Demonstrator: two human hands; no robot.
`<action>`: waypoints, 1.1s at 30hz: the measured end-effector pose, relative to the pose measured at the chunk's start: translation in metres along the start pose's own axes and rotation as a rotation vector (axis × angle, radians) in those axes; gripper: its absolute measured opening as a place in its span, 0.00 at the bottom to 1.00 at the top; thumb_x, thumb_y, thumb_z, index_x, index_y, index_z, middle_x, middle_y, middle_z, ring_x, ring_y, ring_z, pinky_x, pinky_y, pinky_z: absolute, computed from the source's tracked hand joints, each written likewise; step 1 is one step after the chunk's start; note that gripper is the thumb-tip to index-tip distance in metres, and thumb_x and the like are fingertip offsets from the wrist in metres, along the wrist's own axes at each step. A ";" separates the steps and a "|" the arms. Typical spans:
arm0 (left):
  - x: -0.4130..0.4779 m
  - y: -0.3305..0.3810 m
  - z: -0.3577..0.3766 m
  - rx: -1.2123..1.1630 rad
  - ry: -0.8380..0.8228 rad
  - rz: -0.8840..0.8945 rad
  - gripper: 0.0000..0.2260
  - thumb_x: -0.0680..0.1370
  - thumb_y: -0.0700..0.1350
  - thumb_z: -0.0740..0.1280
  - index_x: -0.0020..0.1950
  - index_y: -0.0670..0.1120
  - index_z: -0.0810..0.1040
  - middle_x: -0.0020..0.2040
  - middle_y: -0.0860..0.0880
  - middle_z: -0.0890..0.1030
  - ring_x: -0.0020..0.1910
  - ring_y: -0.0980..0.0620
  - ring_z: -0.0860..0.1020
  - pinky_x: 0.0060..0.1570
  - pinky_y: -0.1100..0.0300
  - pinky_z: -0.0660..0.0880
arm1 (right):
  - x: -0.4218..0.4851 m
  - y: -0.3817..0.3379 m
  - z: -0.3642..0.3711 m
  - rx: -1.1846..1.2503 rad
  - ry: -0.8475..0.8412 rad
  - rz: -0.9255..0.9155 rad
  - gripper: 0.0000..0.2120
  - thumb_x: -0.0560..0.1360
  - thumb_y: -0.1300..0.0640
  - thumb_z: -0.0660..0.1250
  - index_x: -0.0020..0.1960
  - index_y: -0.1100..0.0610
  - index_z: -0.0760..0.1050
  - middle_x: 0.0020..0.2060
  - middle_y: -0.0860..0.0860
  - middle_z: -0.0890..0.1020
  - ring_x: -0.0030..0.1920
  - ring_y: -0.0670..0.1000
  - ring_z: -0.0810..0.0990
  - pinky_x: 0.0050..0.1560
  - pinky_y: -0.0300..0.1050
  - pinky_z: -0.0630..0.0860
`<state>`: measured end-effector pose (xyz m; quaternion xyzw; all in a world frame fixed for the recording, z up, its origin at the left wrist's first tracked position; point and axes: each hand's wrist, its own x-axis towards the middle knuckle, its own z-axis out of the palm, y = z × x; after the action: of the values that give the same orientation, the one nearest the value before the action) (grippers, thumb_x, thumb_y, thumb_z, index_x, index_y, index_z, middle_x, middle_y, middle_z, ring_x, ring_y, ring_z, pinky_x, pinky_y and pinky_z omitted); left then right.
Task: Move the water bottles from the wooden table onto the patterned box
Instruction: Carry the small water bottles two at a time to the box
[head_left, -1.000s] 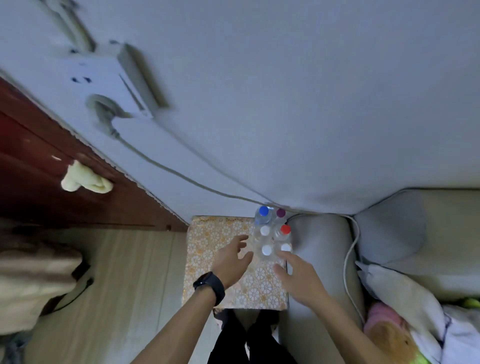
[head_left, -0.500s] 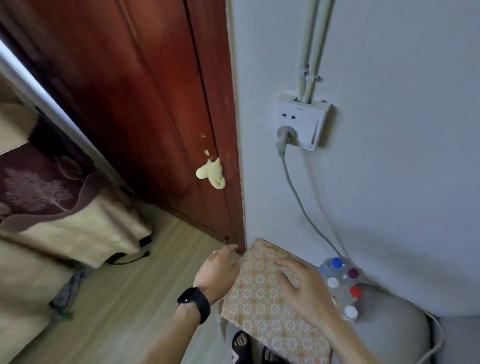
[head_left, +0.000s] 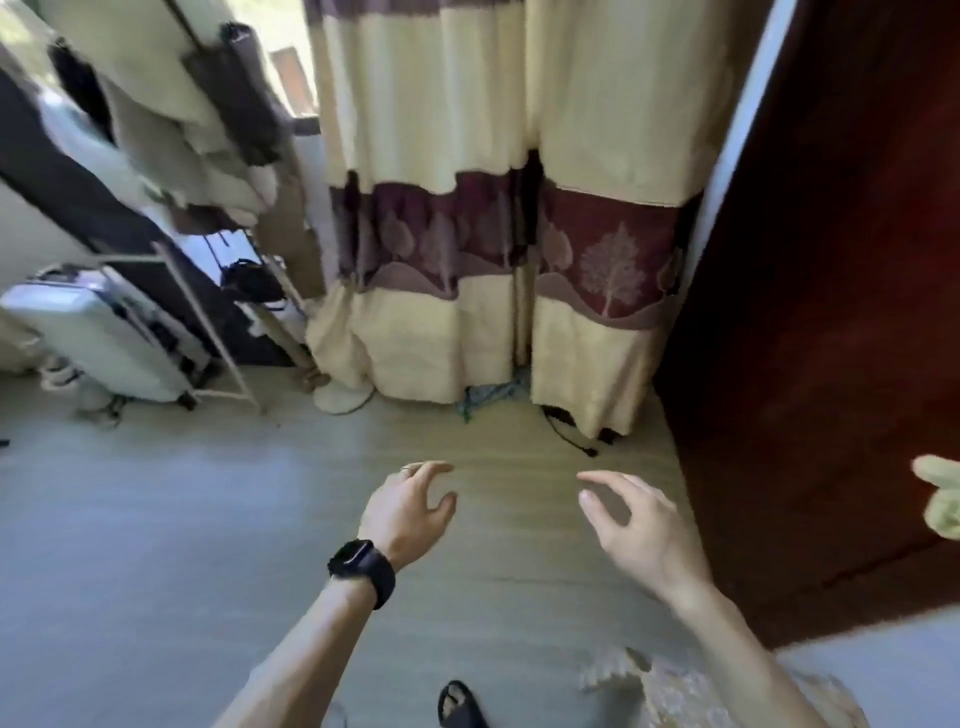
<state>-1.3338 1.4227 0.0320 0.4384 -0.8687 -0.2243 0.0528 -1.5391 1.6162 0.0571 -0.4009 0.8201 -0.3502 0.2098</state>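
Both hands are held out over the floor (head_left: 156, 519), left (head_left: 410, 512) and right (head_left: 641, 530), each grip released and empty. Only a box (head_left: 691, 693) corner is seen, below the right forearm; no bottles or tabletop are seen.

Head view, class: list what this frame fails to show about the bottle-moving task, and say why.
1. Water bottles: none in view; the camera faces the curtain and floor.
2. Wooden table: outside the frame.
3. Patterned box: only a blurred corner shows, cut by the bottom edge and crossed by the right forearm.
4. Left hand and right hand: open and empty, motion-blurred.
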 end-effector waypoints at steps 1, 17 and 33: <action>-0.005 -0.023 -0.019 -0.013 0.054 -0.056 0.18 0.77 0.55 0.66 0.68 0.57 0.74 0.66 0.53 0.77 0.66 0.52 0.73 0.63 0.56 0.71 | 0.014 -0.025 0.013 -0.019 -0.030 -0.062 0.11 0.79 0.47 0.66 0.60 0.43 0.80 0.57 0.37 0.78 0.59 0.40 0.71 0.58 0.34 0.63; -0.055 -0.308 -0.299 0.048 0.645 -0.509 0.17 0.78 0.54 0.65 0.67 0.57 0.75 0.65 0.55 0.77 0.64 0.52 0.75 0.61 0.56 0.71 | 0.154 -0.417 0.263 -0.099 -0.260 -0.844 0.13 0.76 0.46 0.68 0.60 0.42 0.79 0.58 0.41 0.80 0.65 0.47 0.71 0.68 0.40 0.66; 0.001 -0.515 -0.475 0.218 0.930 -0.791 0.16 0.76 0.55 0.66 0.64 0.57 0.78 0.63 0.54 0.79 0.63 0.50 0.75 0.62 0.55 0.70 | 0.289 -0.681 0.460 0.012 -0.385 -1.179 0.16 0.78 0.42 0.64 0.65 0.40 0.76 0.63 0.39 0.78 0.69 0.48 0.68 0.69 0.41 0.65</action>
<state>-0.8172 0.9932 0.2318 0.7820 -0.5444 0.0776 0.2936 -1.0738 0.9017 0.2379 -0.8413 0.4060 -0.3333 0.1276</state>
